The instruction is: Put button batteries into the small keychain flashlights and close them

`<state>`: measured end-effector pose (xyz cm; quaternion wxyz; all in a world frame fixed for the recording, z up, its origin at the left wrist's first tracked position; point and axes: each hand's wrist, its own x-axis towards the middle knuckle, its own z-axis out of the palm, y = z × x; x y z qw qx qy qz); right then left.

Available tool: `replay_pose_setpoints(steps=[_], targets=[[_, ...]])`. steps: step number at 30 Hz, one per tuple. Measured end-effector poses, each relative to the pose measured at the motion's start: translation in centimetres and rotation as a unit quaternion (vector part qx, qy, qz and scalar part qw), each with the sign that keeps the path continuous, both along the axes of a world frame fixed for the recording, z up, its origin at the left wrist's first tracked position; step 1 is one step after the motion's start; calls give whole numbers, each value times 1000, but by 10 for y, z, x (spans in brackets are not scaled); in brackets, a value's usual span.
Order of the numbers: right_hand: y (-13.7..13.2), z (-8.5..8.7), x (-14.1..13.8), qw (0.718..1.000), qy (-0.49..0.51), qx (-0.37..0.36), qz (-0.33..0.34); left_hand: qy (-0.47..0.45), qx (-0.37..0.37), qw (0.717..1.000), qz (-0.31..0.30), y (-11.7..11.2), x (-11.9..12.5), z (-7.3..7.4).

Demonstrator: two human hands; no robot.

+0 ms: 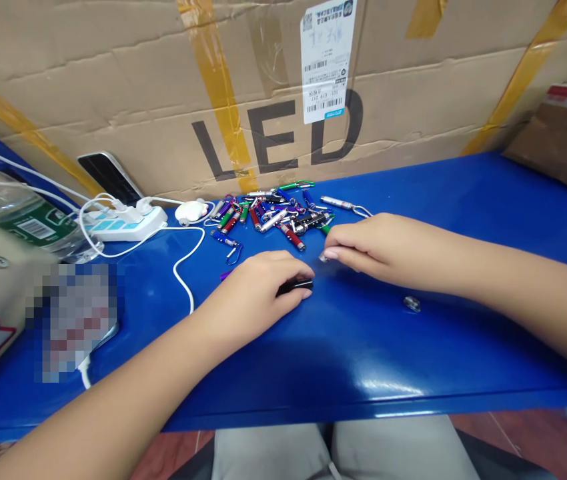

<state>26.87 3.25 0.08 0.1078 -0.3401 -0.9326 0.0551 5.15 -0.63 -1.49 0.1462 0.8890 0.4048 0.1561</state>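
My left hand [258, 287] is closed around a small black keychain flashlight [297, 287], its end poking out between thumb and fingers. Under that hand's far side, a bit of purple [225, 274] shows. Thumb and forefinger of my right hand [363, 250] pinch a tiny silvery piece [322, 257], too small to name. Just beyond both hands lies a pile of small coloured keychain flashlights [274, 219] with carabiner clips. A silver one [337, 201] rests at the pile's right. Nearer me, below the right wrist, sits a small shiny metal bit [412, 304].
A large cardboard box [153, 87] walls off the back of the blue table [343, 360]. On the left are a white power strip [128, 223] with cables, a phone [108, 177], a plastic bottle [33, 220] and a blurred-out item [78, 320]. Another carton [563, 140] stands at right.
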Motion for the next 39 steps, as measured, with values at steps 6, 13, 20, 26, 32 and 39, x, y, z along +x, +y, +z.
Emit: replay_pose_setpoints(steps=[6, 13, 20, 26, 32, 39], targets=[[3, -2, 1, 1000, -23, -18, 2, -20, 5, 1000, 9, 1, -4, 6], [4, -4, 1, 999, -29, -26, -9, 77, 21, 986, 143, 11, -42, 48], [4, -9, 0, 999, -25, -21, 2, 190, 4, 976, 106, 18, -47, 28], [-1, -6, -4, 999, 40, -31, -5, 47, 31, 987, 148, 15, -36, 29], [-7, -3, -9, 983, 159, -83, -45, -320, -43, 935, 147, 9, -22, 27], [-14, -3, -11, 947, 282, -139, -57, -346, -130, 917, 147, 5, -10, 20]])
